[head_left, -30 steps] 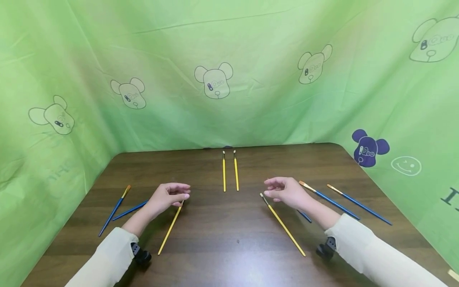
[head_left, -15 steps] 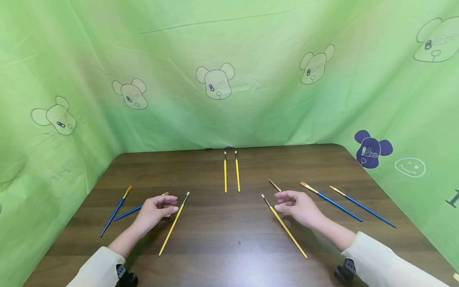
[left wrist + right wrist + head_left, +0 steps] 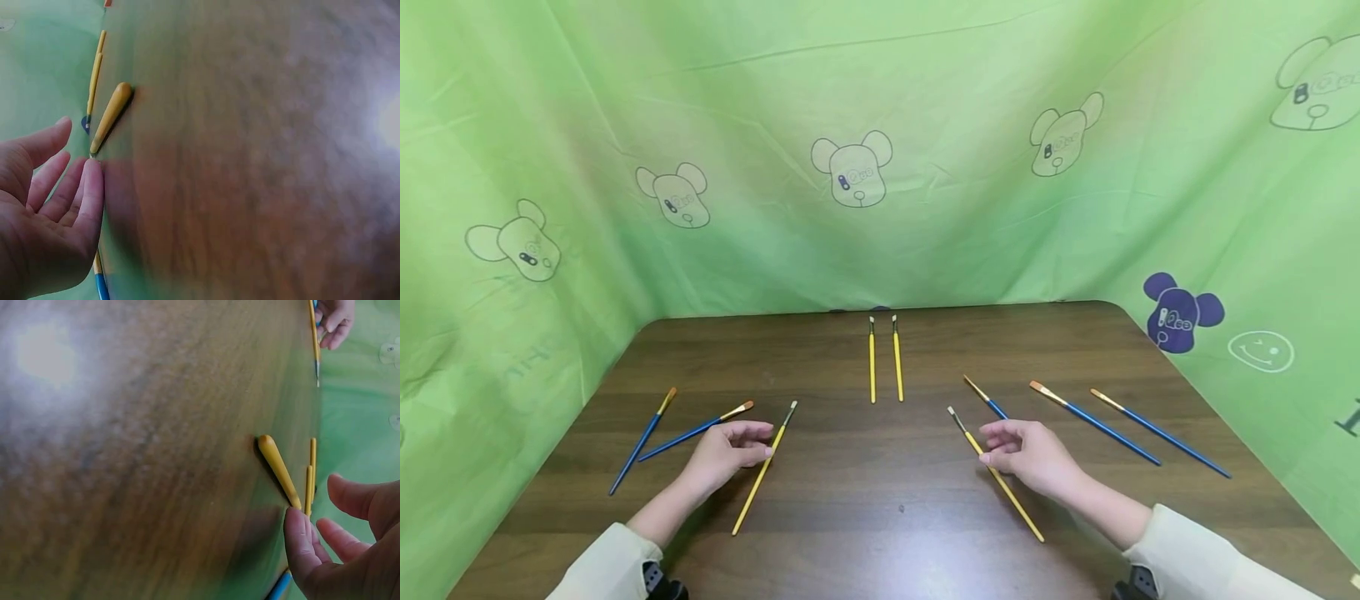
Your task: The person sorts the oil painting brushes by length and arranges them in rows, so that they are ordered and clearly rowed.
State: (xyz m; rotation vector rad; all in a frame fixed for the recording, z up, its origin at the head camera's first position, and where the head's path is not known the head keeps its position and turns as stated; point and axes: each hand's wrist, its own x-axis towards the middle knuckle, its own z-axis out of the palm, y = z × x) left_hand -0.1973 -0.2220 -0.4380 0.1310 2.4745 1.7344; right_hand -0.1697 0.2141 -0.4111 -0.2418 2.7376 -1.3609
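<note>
In the head view, my left hand (image 3: 726,454) hovers at a yellow-handled paintbrush (image 3: 756,483) on the left, its thumb and fingers apart over the handle. My right hand (image 3: 1033,458) is likewise beside another yellow paintbrush (image 3: 1011,496), fingertips right at its upper handle. Both brushes slant on the table, pale bristles pointing away from me. From the left wrist view, a gap shows between thumb and fingers of the left hand (image 3: 56,206), with the yellow handle (image 3: 112,115) beyond. The right wrist view has the right hand (image 3: 344,544) parted too, near its yellow handle (image 3: 278,465).
Two yellow paintbrushes (image 3: 872,367) lie side by side at the back of the brown table (image 3: 880,550). Blue paintbrushes lie crosswise at left (image 3: 643,442) and several more at right (image 3: 1108,429). A green printed curtain (image 3: 760,250) hangs round the table's back and sides.
Both hands have drawn back toward me and outward, then lowered beside the yellow paintbrushes. Bristle ends of a blue brush near each hand have come into sight. The brushes lie where they were.
</note>
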